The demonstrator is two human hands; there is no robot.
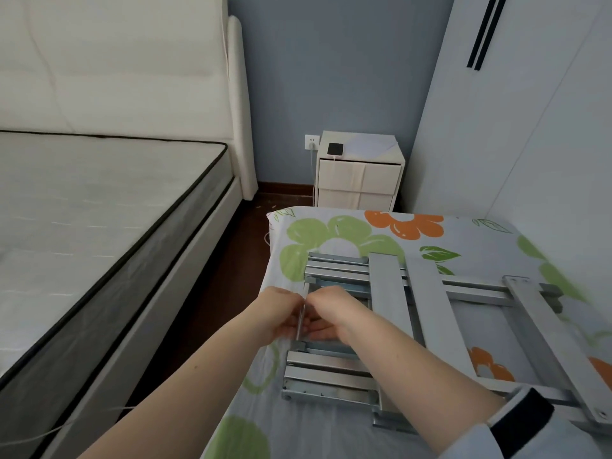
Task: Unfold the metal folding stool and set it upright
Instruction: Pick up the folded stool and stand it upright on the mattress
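Together, left hand (281,313) and right hand (331,313) grip one bar of one folded stool (390,323).

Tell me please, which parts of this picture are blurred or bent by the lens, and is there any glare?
Head view: soft, even light, no strong glare. The metal folding stool and flowered cloth smear toward the right edge. The hands, left hand and right hand, are slightly soft. The wide lens makes the wardrobe lean inward.
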